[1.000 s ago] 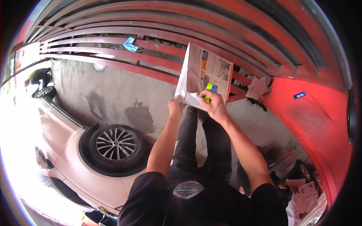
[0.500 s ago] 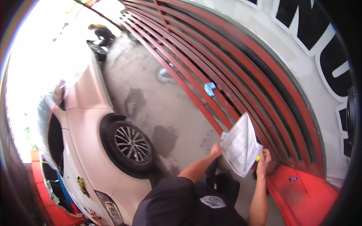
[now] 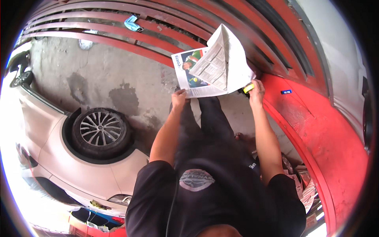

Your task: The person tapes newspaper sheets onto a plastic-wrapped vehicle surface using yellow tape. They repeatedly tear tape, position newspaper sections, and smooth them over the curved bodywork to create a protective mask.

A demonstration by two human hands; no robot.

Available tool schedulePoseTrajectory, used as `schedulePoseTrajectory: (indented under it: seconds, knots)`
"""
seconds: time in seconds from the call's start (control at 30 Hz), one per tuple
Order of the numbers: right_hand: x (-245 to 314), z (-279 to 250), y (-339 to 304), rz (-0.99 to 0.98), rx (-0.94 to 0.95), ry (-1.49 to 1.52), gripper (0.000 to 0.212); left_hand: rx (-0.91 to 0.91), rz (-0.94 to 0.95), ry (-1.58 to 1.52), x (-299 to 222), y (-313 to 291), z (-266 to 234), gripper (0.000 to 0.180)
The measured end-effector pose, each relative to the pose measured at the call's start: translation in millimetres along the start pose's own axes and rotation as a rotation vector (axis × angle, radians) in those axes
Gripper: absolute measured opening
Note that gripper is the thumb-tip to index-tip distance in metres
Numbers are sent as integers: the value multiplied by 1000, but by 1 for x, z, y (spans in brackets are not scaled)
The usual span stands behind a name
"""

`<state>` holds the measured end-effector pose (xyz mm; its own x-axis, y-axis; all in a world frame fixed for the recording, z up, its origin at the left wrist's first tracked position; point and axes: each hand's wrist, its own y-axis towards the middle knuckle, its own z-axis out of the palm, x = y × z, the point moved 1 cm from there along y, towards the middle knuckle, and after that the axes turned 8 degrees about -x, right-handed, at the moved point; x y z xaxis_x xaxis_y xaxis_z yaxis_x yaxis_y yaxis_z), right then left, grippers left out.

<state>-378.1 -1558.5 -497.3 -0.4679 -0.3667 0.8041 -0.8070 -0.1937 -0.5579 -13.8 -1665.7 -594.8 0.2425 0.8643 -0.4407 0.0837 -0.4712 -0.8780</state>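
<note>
An open newspaper sheet [image 3: 239,59] hangs in front of me, its top corner folded over and a colour photo showing on its left part. My left hand [image 3: 179,98] pinches the sheet at its lower left edge. At the lower right corner, my right hand [image 3: 257,93] is closed on the paper and on a small yellow object [image 3: 248,87], perhaps a tape roll; its exact kind is unclear. Both arms reach forward, and the paper is held up above the ground.
A beige car with a spoked wheel [image 3: 99,127] stands to my left. Red metal slats [image 3: 158,35] run along the far side, with a blue face mask [image 3: 133,23] on them. To my right is a red ledge [image 3: 304,114] bearing a small blue item [image 3: 286,91]. The concrete floor [image 3: 106,59] has dark stains.
My view has swung to the right, so the car and slats shift in the picture. The newspaper has turned and spread wider, showing its photo page. Both hands keep hold of it.
</note>
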Motion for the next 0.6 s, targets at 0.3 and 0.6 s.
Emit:
schedulePoseTrajectory:
  seconds: [0.3,0.6]
  knots:
    - [25,61,-42,-136,298,-254,8,-19,338,310,25,68,19,109]
    - [35,42,-13,-218,420,-313,21,-115,319,-92,-162,-3,102,85]
